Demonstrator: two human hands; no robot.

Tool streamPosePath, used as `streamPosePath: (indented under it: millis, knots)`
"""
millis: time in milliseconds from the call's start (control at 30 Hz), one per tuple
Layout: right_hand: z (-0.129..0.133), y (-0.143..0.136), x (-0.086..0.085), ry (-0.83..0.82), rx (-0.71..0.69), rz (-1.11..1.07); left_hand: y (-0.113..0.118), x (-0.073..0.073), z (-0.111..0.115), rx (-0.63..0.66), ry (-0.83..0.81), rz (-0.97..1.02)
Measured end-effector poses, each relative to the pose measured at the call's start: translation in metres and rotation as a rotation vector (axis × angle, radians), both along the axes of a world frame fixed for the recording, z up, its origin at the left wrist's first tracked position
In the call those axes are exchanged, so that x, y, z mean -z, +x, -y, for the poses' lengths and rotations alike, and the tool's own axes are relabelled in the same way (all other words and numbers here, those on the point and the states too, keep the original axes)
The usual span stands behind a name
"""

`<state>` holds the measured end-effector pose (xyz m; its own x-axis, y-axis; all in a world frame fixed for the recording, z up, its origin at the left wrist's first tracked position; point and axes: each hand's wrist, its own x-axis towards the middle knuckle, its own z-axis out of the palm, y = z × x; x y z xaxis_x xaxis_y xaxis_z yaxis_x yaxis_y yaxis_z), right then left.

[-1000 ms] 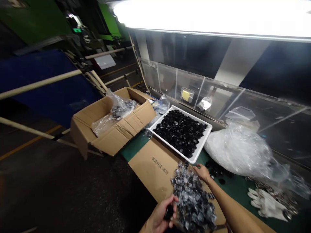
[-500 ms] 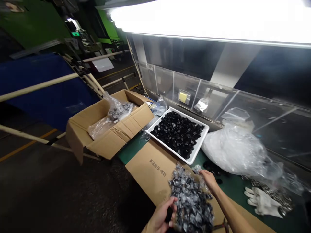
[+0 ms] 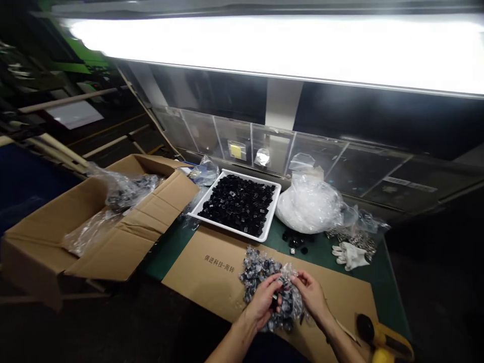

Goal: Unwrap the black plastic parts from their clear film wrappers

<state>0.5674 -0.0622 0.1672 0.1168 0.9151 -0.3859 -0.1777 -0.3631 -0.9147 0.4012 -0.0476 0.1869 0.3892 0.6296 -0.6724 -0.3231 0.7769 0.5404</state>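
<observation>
A clear plastic bag [image 3: 259, 269] filled with small black parts lies over the cardboard sheet [image 3: 189, 280]. My left hand [image 3: 262, 302] is closed on the bag near its middle, with thumb and fingers pinched together. On the other side, my right hand [image 3: 312, 295] pinches a crumpled fold of the same bag. Both sets of fingertips sit close together, and the plastic between them is partly hidden. Behind the bag stands a white tray [image 3: 270, 218] full of small black plastic parts [image 3: 238, 204].
An open cardboard box [image 3: 159, 212] holding plastic bags stands at left. A large whitish plastic bag [image 3: 310, 206], loose black parts [image 3: 297, 239] and a white glove [image 3: 351, 256] lie right of the tray. A yellow-and-black tool [image 3: 391, 340] is front right. A bright lamp [image 3: 264, 48] hangs above.
The view has swung to the right. My right hand has come in toward my left, and both now grip the bag close together, where before they were farther apart.
</observation>
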Motion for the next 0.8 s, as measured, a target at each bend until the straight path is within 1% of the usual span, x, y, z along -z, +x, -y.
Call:
streamPosePath:
  millis: [133,233,267,333,467,533,667,800]
  knots:
    - [0.008,0.005,-0.012,-0.009,0.120,0.022,0.007,-0.001,0.004,-0.032,-0.049,0.097]
    - [0.012,0.008,-0.016,-0.016,0.241,0.075,0.011,-0.003,0.003,-0.075,-0.091,0.155]
    - [0.013,0.008,-0.017,-0.021,0.262,0.088,0.012,-0.004,0.003,-0.086,-0.094,0.168]
    - [0.014,0.007,-0.019,-0.029,0.234,0.089,0.014,-0.006,0.003,-0.099,-0.087,0.175]
    - [0.014,-0.002,-0.021,0.017,0.045,0.053,0.016,-0.007,0.005,-0.096,-0.037,0.115]
    - [0.013,-0.008,-0.023,0.039,-0.009,0.048,0.018,-0.006,0.006,-0.098,0.009,0.079]
    - [0.009,-0.016,-0.027,0.079,-0.045,-0.004,0.018,-0.002,0.005,-0.116,0.133,-0.014]
    - [0.011,-0.022,-0.028,0.069,-0.016,-0.051,0.015,0.000,0.008,-0.070,0.288,-0.242]
